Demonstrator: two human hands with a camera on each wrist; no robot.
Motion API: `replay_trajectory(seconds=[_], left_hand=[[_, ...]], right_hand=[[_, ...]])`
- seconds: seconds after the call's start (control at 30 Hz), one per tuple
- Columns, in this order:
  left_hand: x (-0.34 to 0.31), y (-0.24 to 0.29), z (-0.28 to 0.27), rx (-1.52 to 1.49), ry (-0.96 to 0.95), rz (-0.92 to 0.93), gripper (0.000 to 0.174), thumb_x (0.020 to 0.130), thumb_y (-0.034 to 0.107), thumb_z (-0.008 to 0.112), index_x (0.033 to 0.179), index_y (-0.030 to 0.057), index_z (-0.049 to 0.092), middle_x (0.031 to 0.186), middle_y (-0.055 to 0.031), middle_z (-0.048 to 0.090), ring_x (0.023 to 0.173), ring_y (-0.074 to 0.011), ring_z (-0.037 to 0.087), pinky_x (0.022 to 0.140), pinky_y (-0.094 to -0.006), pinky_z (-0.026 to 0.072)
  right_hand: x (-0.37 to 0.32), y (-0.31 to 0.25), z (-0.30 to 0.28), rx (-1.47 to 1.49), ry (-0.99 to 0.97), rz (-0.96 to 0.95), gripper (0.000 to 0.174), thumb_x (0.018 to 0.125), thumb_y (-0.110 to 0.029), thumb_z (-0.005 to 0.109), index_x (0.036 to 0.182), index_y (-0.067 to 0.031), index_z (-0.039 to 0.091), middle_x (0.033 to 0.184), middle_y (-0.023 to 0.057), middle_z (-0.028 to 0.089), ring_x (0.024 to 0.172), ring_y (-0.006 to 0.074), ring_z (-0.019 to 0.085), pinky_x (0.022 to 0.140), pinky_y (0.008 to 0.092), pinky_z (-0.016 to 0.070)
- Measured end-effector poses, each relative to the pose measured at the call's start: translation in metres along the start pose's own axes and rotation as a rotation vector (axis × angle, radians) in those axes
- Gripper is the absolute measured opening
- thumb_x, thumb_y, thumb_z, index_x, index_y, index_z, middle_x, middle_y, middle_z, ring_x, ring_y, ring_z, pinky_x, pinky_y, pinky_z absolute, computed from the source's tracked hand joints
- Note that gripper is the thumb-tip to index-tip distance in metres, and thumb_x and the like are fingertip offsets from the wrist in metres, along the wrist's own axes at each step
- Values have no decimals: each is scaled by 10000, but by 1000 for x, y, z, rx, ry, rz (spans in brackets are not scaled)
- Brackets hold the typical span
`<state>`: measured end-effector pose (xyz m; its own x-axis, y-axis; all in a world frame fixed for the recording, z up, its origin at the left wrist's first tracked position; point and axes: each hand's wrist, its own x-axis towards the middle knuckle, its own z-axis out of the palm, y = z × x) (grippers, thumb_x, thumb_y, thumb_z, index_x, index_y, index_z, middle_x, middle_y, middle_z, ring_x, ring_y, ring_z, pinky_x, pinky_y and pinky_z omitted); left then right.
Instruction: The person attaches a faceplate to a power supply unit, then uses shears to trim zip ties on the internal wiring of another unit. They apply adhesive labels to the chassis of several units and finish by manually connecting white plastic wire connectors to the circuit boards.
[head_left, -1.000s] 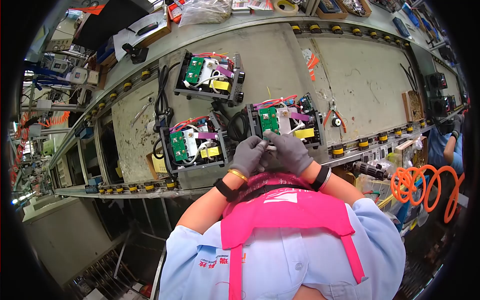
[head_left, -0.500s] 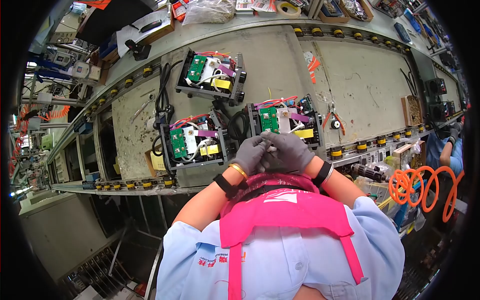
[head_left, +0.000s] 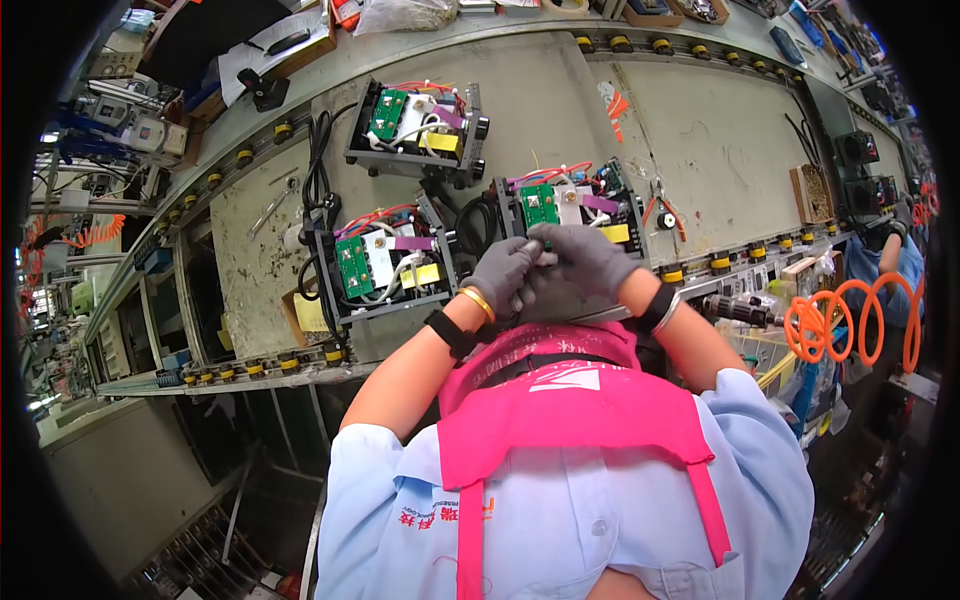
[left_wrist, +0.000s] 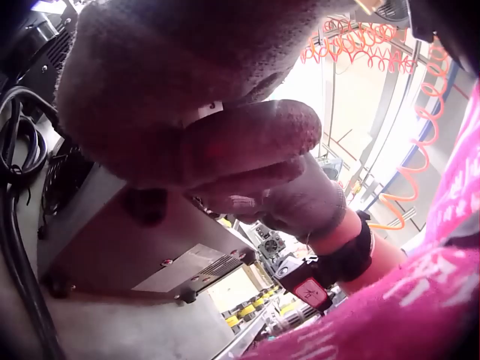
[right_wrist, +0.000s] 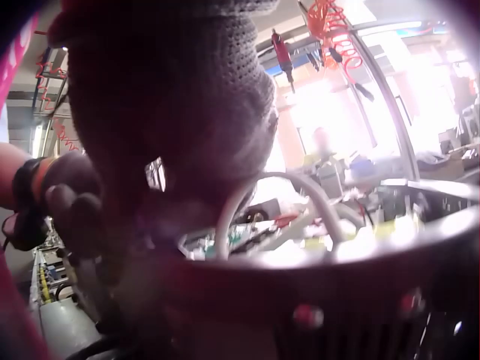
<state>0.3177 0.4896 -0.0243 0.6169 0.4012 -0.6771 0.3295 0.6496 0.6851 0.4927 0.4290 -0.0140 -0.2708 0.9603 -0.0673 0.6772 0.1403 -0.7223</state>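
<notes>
Both gloved hands meet at the near edge of the right-hand open electronic unit (head_left: 568, 207), which has a green circuit board (head_left: 540, 205). My left hand (head_left: 503, 276) has its fingers curled and pinches a small piece of white cable (head_left: 546, 258). From the other side my right hand (head_left: 592, 262) grips the same spot, thumb and fingers bent together. In the right wrist view a white cable (right_wrist: 315, 196) arches out of the unit beside the right glove. The gloves mostly hide the cable's held end.
Two similar open units stand nearby, one at left (head_left: 385, 262) and one behind (head_left: 420, 130). Black power cords (head_left: 322, 180) lie between and beside them. Orange-handled pliers (head_left: 665, 215) rest to the right. Roller rails (head_left: 690, 268) edge the bench; an orange coiled hose (head_left: 840, 325) hangs at right.
Both hands have stayed together at the unit's near edge and lifted slightly, the right hand turning a little. The whole view has shifted somewhat with the head. The units have kept their places.
</notes>
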Motion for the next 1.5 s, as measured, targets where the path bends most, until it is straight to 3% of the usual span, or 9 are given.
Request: replay_trajectory(seconds=[0.1, 0.17, 0.23, 0.37, 0.47, 0.57, 0.77, 0.93, 1.5], left_hand=[[-25, 18, -21, -287, -18, -179, 305, 941, 333, 482, 1055, 54, 523, 702, -43, 602, 380, -81, 460, 345, -192, 412], [-28, -17, -73, -1024, -556, -121, 280, 893, 217, 547, 1108, 39, 529, 794, -58, 581, 560, -108, 527, 529, -212, 498], [-80, 1, -91, -863, -120, 46, 337, 811, 56, 583, 1139, -3, 527, 908, -85, 549, 823, -171, 563, 781, -278, 511], [-146, 10, -141, -758, -52, 347, 368, 787, -117, 482, 1151, -65, 488, 1092, -193, 539, 1069, -287, 545, 1017, -395, 431], [-174, 36, -158, -638, 142, 349, 279, 952, 29, 393, 1213, -67, 403, 1235, -263, 468, 1175, -352, 493, 1002, -384, 460], [-167, 74, -165, -484, 287, 382, 311, 958, 204, 488, 1168, -23, 459, 1011, -183, 600, 884, -241, 645, 706, -267, 571], [-106, 105, -214, -169, 365, 399, 343, 942, 347, 515, 1117, 55, 553, 657, 20, 522, 444, -56, 435, 352, -196, 334], [-57, 106, -235, -207, 281, 360, 387, 942, 219, 509, 1259, 21, 411, 753, -52, 588, 518, -97, 529, 418, -219, 445], [7, 107, -250, -443, 261, 468, 267, 937, 56, 482, 1195, -2, 513, 1074, -168, 619, 858, -201, 652, 726, -293, 572]], right_hand=[[-9, -9, -41, -146, 16, -72, 546, 658, 4, 698, 1173, -79, 537, 1061, 149, 603, 971, 324, 590, 850, 364, 479], [-23, -41, -88, 55, 133, 37, 512, 676, 7, 688, 1167, -80, 566, 1037, 113, 615, 894, 244, 613, 800, 318, 491], [-41, -60, -126, 213, 158, 213, 499, 691, 21, 672, 1172, -71, 580, 995, 71, 620, 830, 134, 593, 756, 263, 482], [-54, -91, -188, 269, 74, 180, 481, 722, 57, 614, 1192, -30, 561, 957, 45, 618, 825, 91, 570, 742, 240, 474], [-15, -92, -205, 310, 157, 62, 379, 811, -44, 589, 1189, -31, 561, 1005, 52, 623, 922, 115, 595, 772, 247, 476], [78, -99, -188, 295, 200, -27, 339, 836, -107, 602, 1169, -45, 584, 982, 52, 637, 897, 109, 606, 754, 247, 486], [230, -39, -28, 201, 153, -16, 379, 782, -89, 666, 1153, -87, 590, 976, 35, 638, 837, 120, 587, 730, 275, 489], [271, -64, 28, -111, 157, 219, 480, 660, -325, 791, 1007, -70, 576, 988, 154, 614, 927, 315, 597, 789, 390, 469], [279, -24, 54, 148, 392, -3, 192, 808, -121, 649, 990, -60, 637, 881, 128, 583, 775, 315, 603, 654, 371, 485]])
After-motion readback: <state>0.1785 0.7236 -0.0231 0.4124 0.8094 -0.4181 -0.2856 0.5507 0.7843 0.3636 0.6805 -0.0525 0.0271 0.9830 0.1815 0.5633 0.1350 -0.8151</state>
